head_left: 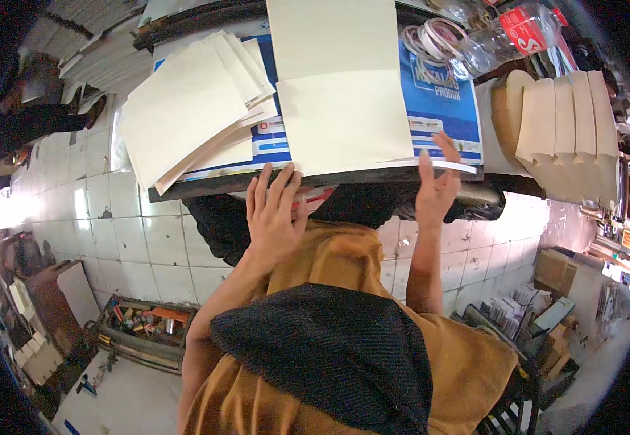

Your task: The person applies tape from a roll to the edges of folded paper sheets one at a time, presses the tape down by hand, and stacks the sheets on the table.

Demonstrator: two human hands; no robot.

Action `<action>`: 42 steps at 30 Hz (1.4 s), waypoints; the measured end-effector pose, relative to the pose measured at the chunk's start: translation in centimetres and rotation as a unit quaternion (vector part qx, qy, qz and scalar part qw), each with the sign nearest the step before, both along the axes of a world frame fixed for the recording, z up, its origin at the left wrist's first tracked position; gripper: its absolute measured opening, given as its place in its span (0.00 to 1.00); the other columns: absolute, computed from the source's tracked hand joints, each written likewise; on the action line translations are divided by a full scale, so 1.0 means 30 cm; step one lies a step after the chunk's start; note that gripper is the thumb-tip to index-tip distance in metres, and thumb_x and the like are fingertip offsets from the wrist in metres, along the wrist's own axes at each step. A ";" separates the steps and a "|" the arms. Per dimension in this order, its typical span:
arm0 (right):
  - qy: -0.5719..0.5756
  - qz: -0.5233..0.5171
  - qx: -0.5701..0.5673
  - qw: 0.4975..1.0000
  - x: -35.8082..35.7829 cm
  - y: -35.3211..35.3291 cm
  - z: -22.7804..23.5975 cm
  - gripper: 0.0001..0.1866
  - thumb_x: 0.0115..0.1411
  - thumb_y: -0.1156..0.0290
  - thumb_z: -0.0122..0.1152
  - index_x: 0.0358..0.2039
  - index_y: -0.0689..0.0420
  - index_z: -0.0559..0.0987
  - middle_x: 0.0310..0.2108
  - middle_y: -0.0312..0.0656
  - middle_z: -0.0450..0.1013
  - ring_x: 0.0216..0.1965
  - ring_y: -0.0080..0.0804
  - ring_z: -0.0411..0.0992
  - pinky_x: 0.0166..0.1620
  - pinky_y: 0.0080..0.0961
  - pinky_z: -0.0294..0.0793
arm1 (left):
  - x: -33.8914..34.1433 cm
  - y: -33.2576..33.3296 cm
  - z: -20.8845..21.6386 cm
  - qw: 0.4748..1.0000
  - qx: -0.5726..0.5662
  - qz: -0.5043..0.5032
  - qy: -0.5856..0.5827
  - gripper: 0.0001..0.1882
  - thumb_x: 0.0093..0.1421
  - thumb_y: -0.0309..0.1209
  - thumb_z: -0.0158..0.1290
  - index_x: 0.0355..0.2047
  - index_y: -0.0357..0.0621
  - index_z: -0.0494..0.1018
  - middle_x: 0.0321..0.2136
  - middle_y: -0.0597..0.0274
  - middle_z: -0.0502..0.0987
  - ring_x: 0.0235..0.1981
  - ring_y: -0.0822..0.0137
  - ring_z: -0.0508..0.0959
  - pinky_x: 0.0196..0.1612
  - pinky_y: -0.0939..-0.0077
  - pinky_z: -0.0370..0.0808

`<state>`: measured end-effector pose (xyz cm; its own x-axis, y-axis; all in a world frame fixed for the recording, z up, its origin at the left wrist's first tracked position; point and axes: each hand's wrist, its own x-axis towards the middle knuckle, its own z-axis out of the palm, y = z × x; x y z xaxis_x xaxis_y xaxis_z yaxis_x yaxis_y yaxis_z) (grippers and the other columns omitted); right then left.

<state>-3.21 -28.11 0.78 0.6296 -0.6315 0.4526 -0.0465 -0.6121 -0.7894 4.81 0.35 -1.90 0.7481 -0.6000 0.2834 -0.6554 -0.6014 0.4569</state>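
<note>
Cream paper sheet (344, 94), large and creased across its middle, lies flat on the dark worktop (257, 181) over a blue printed mat (442, 101); its near edge reaches the worktop's front edge.

Left hand (275, 214): fingers spread open and extended, fingertips at the worktop's front edge just below the sheet's near left corner, gripping nothing.

Right hand (437, 185): fingers open and raised, fingertips touching the sheet's near right corner, where the edge lifts slightly off the mat; nothing is clasped.

Stack of cream sheets (192, 109): fanned loosely, left of the large sheet, partly overlapping the mat.

Folded tan cartons (565, 130): upright in a row at the right end of the worktop.

Clear plastic bottle (514, 32): lying on its side at the far right, beside coiled bands (431, 40).

Tool tray (144, 326): on the tiled floor, lower left.
</note>
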 end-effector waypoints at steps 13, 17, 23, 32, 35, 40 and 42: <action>0.140 -0.077 -0.234 0.959 -0.004 -0.069 -0.079 0.17 0.62 0.66 0.66 0.52 0.52 0.79 0.50 0.43 0.77 0.59 0.48 0.69 0.64 0.49 0.56 | -0.004 -0.008 -0.005 0.999 0.030 0.000 -0.030 0.30 0.57 0.32 0.60 0.61 0.44 0.71 0.65 0.58 0.68 0.70 0.47 0.61 0.70 0.46 0.56; 0.142 -0.066 -0.223 0.962 0.001 -0.069 -0.069 0.16 0.63 0.66 0.65 0.50 0.52 0.80 0.49 0.43 0.78 0.58 0.48 0.70 0.64 0.49 0.56 | -0.006 -0.010 -0.002 0.999 0.043 -0.001 -0.026 0.30 0.58 0.32 0.60 0.62 0.44 0.70 0.65 0.58 0.68 0.71 0.47 0.59 0.71 0.47 0.55; 0.155 -0.082 -0.235 0.956 0.006 -0.060 -0.062 0.14 0.64 0.66 0.65 0.49 0.51 0.82 0.48 0.39 0.79 0.56 0.41 0.72 0.64 0.46 0.53 | 0.000 -0.005 -0.016 0.999 0.044 -0.006 -0.030 0.32 0.58 0.33 0.60 0.63 0.44 0.69 0.66 0.58 0.67 0.71 0.47 0.59 0.71 0.46 0.55; 0.181 -0.093 -0.270 0.941 0.022 -0.040 -0.055 0.11 0.61 0.68 0.66 0.45 0.47 0.84 0.47 0.39 0.78 0.54 0.41 0.73 0.61 0.45 0.58 | -0.002 0.003 -0.013 0.999 0.027 0.008 -0.038 0.30 0.59 0.34 0.60 0.62 0.44 0.70 0.64 0.57 0.68 0.70 0.45 0.61 0.70 0.43 0.56; 0.176 -0.079 -0.255 0.947 -0.001 -0.068 -0.068 0.11 0.58 0.69 0.68 0.43 0.47 0.84 0.47 0.40 0.78 0.52 0.43 0.73 0.60 0.50 0.56 | 0.000 -0.011 0.040 0.999 0.040 0.007 -0.013 0.29 0.61 0.37 0.59 0.61 0.43 0.71 0.66 0.51 0.65 0.70 0.43 0.60 0.69 0.41 0.56; 0.213 -0.066 -0.210 0.952 -0.011 -0.004 -0.049 0.06 0.63 0.66 0.65 0.40 0.48 0.84 0.41 0.42 0.78 0.47 0.46 0.73 0.54 0.45 0.62 | 0.062 -0.100 0.144 0.996 0.080 0.049 0.006 0.30 0.63 0.41 0.56 0.63 0.41 0.69 0.69 0.45 0.58 0.72 0.40 0.55 0.71 0.42 0.54; 0.195 -0.062 -0.210 0.956 -0.006 0.050 -0.061 0.06 0.63 0.65 0.65 0.40 0.47 0.84 0.40 0.42 0.78 0.47 0.45 0.73 0.54 0.46 0.62 | 0.085 -0.184 0.160 1.000 0.007 0.025 0.006 0.32 0.65 0.42 0.53 0.66 0.41 0.65 0.70 0.43 0.57 0.72 0.39 0.54 0.72 0.44 0.53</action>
<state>-3.38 -26.61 -1.05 0.7343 -0.5263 0.4287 -0.3797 -0.8420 -0.3833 7.35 -5.17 2.90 0.7804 -0.5663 0.2652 -0.6190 -0.6394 0.4561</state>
